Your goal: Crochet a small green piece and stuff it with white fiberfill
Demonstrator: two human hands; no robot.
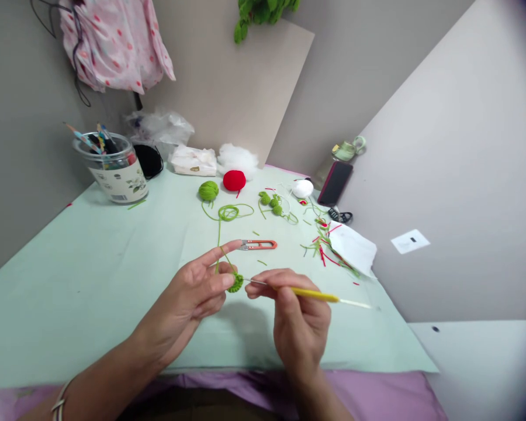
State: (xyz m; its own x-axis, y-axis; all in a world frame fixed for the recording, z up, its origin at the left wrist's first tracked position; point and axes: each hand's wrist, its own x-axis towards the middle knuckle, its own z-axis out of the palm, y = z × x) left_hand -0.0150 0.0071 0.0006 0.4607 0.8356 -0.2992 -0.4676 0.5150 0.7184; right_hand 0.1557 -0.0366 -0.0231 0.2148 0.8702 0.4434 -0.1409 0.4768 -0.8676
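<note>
My left hand (pixel 197 292) pinches a small green crochet piece (pixel 235 283) between thumb and middle finger, with the index finger stretched out and green yarn (pixel 220 234) running over it. My right hand (pixel 296 313) is closed around a yellow-handled crochet hook (pixel 315 294), whose metal tip reaches the green piece. The yarn trails back over the mint-green table cover (pixel 92 275) to a loose coil (pixel 228 213) and a green yarn ball (pixel 208 190).
Red-handled thread snips (pixel 259 244) lie just beyond my hands. A red crochet ball (pixel 234 180), small green pieces (pixel 272 203), white stuffing (pixel 238 156), yarn scraps on paper (pixel 353 245), a phone (pixel 335 182) and a jar of pens (pixel 114 166) stand farther back.
</note>
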